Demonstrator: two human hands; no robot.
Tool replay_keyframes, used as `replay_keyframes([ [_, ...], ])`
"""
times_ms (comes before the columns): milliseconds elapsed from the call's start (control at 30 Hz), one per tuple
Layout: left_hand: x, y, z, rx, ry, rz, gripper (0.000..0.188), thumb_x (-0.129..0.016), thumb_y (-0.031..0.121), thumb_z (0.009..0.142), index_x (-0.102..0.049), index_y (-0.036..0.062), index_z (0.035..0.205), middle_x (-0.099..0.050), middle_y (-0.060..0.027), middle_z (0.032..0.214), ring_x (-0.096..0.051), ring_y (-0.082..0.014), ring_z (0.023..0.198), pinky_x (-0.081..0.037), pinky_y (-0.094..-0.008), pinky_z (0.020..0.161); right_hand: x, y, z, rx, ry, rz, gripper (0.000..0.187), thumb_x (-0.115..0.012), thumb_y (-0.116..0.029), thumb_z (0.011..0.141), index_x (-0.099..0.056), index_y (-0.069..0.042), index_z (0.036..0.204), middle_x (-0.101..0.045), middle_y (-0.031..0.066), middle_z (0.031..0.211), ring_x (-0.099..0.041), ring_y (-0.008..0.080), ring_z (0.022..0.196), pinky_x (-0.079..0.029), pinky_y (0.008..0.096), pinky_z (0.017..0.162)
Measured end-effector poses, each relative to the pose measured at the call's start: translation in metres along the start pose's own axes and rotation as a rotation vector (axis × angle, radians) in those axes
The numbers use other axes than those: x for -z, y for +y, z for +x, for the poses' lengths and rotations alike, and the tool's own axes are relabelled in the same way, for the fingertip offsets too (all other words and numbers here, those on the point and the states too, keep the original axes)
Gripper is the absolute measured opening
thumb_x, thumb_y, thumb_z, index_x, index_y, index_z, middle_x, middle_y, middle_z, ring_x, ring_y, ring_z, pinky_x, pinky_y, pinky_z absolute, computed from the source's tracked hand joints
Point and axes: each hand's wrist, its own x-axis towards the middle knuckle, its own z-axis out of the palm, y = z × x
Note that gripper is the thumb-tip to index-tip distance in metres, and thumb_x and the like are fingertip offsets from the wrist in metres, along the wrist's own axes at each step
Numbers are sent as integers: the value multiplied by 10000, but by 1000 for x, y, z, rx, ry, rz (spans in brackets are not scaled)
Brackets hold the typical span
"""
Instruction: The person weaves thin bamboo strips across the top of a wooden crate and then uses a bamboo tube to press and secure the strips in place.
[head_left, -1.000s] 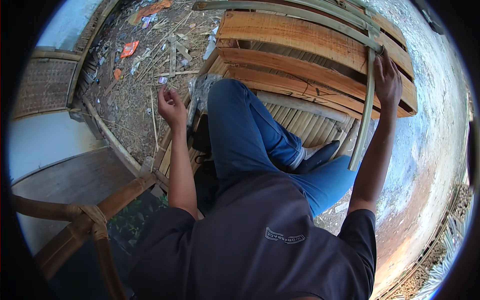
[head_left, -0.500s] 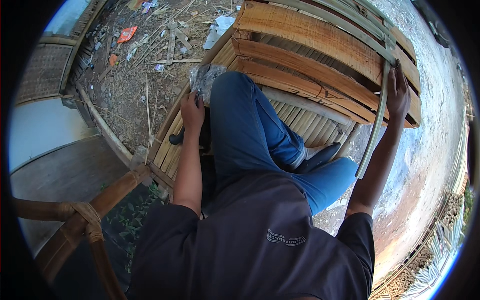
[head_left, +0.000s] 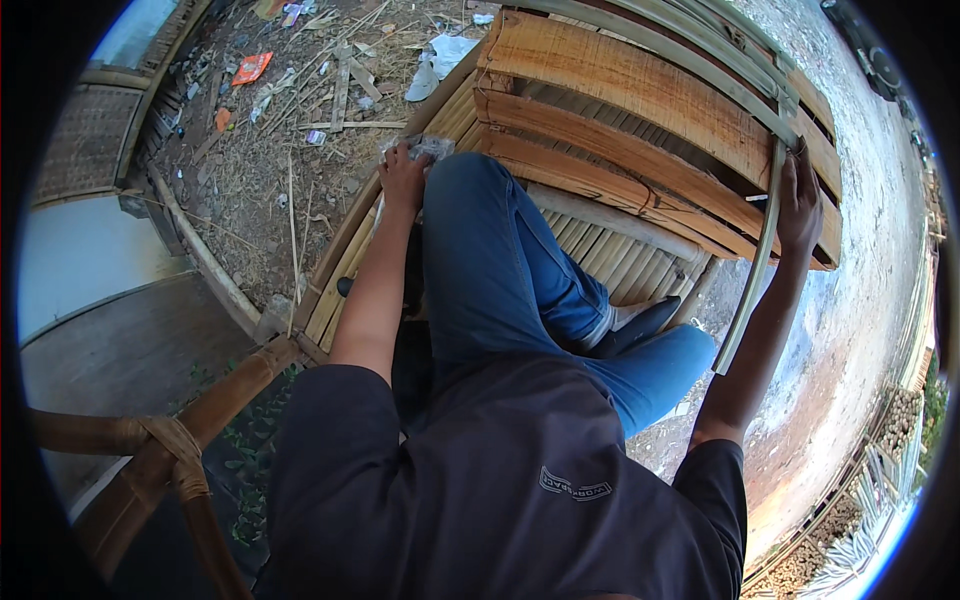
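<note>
My right hand is closed round a pale grey-green bamboo strip at the right corner of a wooden slatted crate. The strip's lower end hangs free beside my forearm. Further bamboo strips run across the crate's top and meet the held one near my fingers. At the left, beside my knee, my left hand has its fingers bent at a crumpled clear plastic bag on the bench edge. What lies in the bag I cannot make out.
I sit on a bamboo-slat bench, legs in blue jeans folded before the crate. A dark rounded handle end shows by my left forearm. Lashed bamboo poles stand at lower left. Littered ground lies beyond the bench.
My left hand has moved forward onto the plastic bag, which now looks flatter. My right hand keeps its grip on the strip; the crate sits slightly lower in view.
</note>
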Motion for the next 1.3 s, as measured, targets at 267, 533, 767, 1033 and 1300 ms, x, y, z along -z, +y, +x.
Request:
replay_keyframes([
  [267, -13, 1, 1, 31, 96, -113, 198, -737, 221, 861, -750, 192, 1057, -565, -81, 1312, -507, -297, 1256, -432, -526, 969, -5, 7, -1, 13, 20, 37, 546, -464, -395, 1057, -541, -78, 1495, -629, 209, 1393, -597, 374, 1297, -457, 422, 1066],
  [533, -14, -8, -1, -12, -25, 59, 228, -656, 272, 916, -720, 243, 1133, -535, -93, 1382, -499, -312, 1298, -418, -532, 1012, -4, 3, -2, 14, 32, 53, 533, -484, -392, 1056, -563, -77, 1479, -636, 199, 1395, -607, 357, 1296, -458, 395, 1063],
  [767, -17, -1, 7, -83, 16, 59, 168, -641, 231, 911, -715, 182, 1054, -566, -104, 1275, -528, -318, 1219, -447, -533, 952, -3, 5, -3, 9, 52, 43, 551, -511, -449, 1045, -576, -109, 1473, -662, 199, 1351, -630, 368, 1258, -484, 406, 1030],
  [1033, -19, -5, 17, -57, -110, 89, 180, -642, 255, 922, -697, 168, 1069, -571, -108, 1241, -545, -332, 1203, -449, -568, 938, -5, 5, -1, -3, 66, 43, 557, -518, -489, 1029, -574, -171, 1483, -696, 174, 1281, -651, 368, 1200, -493, 424, 996],
  [1300, -11, -15, 15, -33, -87, -18, 204, -659, 273, 924, -711, 185, 1101, -584, -102, 1247, -543, -337, 1215, -423, -599, 947, -5, 4, -2, -26, 54, 45, 569, -522, -483, 1027, -568, -151, 1487, -700, 172, 1266, -655, 359, 1194, -493, 418, 993],
])
